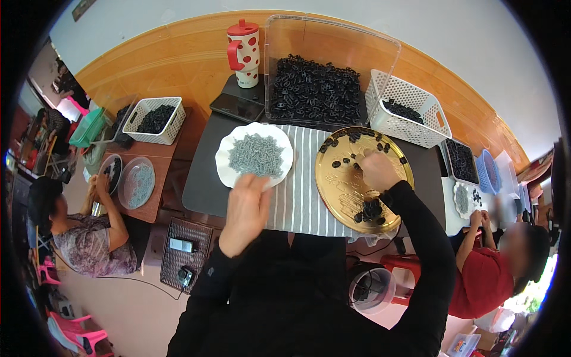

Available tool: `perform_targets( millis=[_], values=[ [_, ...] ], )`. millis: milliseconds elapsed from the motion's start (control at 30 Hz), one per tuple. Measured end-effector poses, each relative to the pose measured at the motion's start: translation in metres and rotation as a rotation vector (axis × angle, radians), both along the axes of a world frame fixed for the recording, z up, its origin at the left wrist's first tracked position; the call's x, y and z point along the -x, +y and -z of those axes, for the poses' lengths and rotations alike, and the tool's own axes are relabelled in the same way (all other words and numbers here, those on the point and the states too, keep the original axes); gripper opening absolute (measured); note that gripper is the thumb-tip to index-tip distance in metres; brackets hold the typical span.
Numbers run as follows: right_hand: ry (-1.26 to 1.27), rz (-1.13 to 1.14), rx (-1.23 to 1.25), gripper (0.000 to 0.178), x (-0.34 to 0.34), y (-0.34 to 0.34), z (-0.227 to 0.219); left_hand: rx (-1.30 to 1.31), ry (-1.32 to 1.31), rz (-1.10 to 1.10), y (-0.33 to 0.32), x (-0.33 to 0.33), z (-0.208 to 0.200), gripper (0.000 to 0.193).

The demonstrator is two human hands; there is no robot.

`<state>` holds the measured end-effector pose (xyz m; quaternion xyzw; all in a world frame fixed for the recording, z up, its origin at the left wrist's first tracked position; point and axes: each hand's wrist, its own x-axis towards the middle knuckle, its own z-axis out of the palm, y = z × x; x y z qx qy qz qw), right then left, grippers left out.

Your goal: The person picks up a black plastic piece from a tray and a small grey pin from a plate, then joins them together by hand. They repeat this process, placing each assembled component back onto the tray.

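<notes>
My left hand (245, 205) is at the near rim of a white scalloped plate (222, 156), its fingers bent together over the edge. On the plate lies a heap of small grey screw-like pieces (256, 153). Over a round gold tray (339, 193) my right hand (379, 171) reaches down with its fingers drawn together. Small black plastic pieces (336, 163) are scattered along the tray's far side, and some lie by my right fingertips. A cluster of black pieces (371, 209) sits at the tray's near edge. What either hand pinches is hidden.
Behind the plate and tray stand a clear bin of black pieces (315, 89), a white basket (437, 128), a spotted tumbler (244, 56) and a phone (237, 107). A striped cloth (303, 202) lies under the tray. People (98, 238) sit working at tables on both sides.
</notes>
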<state>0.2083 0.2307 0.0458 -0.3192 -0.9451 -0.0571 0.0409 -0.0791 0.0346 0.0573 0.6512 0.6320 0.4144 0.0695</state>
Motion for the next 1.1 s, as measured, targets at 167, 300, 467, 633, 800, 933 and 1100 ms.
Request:
perform_targets(
  millis=[167, 300, 467, 633, 800, 933, 1100],
  values=[
    [0.157, 0.047, 0.155, 0.011, -0.014, -0.007, -0.009, 0.095, 0.254, -0.097, 0.029, 0.011, 0.01, 0.02],
    [0.231, 0.101, 0.221, 0.011, -0.03, -0.008, -0.004, 0.081, 0.166, -0.048, 0.039, 0.015, 0.021, 0.012],
    [0.386, 0.107, 0.305, 0.007, -0.032, -0.026, -0.008, 0.087, 0.154, 0.006, 0.053, 0.027, 0.032, 0.013],
    [0.478, 0.133, 0.36, 0.005, -0.031, -0.042, -0.018, -0.012, 0.095, -0.073, 0.055, 0.03, 0.03, 0.009],
    [0.599, 0.217, 0.422, 0.008, -0.045, -0.05, -0.017, -0.037, 0.085, -0.078, 0.056, 0.018, 0.01, 0.011],
    [0.6, 0.224, 0.485, 0.008, -0.057, -0.055, -0.006, -0.037, -0.076, 0.055, 0.065, -0.021, -0.003, 0.008],
    [0.684, 0.289, 0.636, 0.011, -0.061, -0.063, -0.003, 0.026, -0.311, 0.282, 0.084, -0.082, 0.006, 0.011]
  ],
)
